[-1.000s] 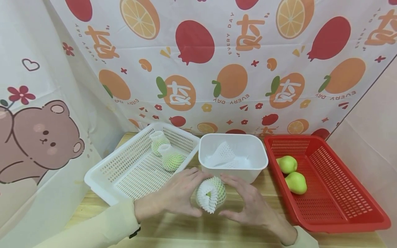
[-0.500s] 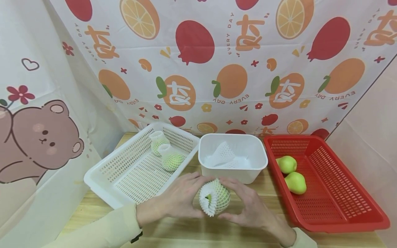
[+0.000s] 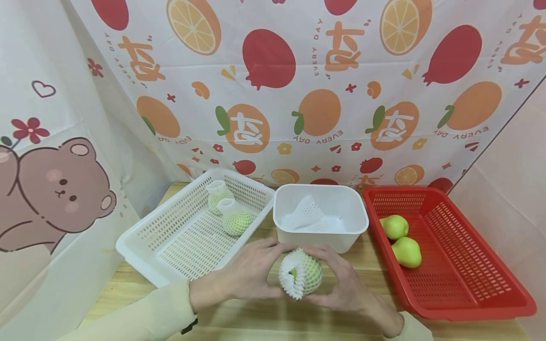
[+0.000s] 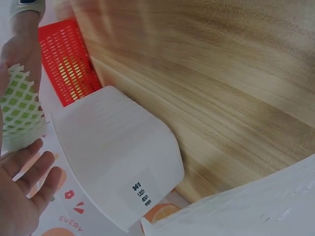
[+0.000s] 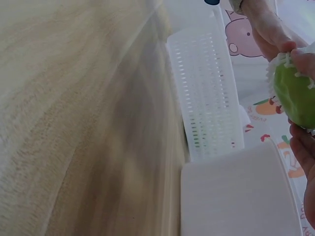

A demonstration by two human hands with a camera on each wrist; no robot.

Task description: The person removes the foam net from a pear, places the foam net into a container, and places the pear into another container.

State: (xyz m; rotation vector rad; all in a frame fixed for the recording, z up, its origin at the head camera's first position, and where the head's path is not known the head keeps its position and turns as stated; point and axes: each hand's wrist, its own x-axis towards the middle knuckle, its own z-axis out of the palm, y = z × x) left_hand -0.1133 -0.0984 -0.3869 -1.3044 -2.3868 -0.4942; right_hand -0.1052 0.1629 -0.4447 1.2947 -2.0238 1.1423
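The left hand and right hand grip a net-sleeved fruit. Two green pears lie in a red basket.

A fruit-print curtain hangs behind the wooden table

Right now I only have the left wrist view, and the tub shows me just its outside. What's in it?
Observer: The head view shows white foam netting in the tub.
Operator: And what's in the white basket?
Observer: Two netted pears, toward its far end.
Operator: Is the held pear covered all round?
Observer: No, the right wrist view shows bare green skin on one side.
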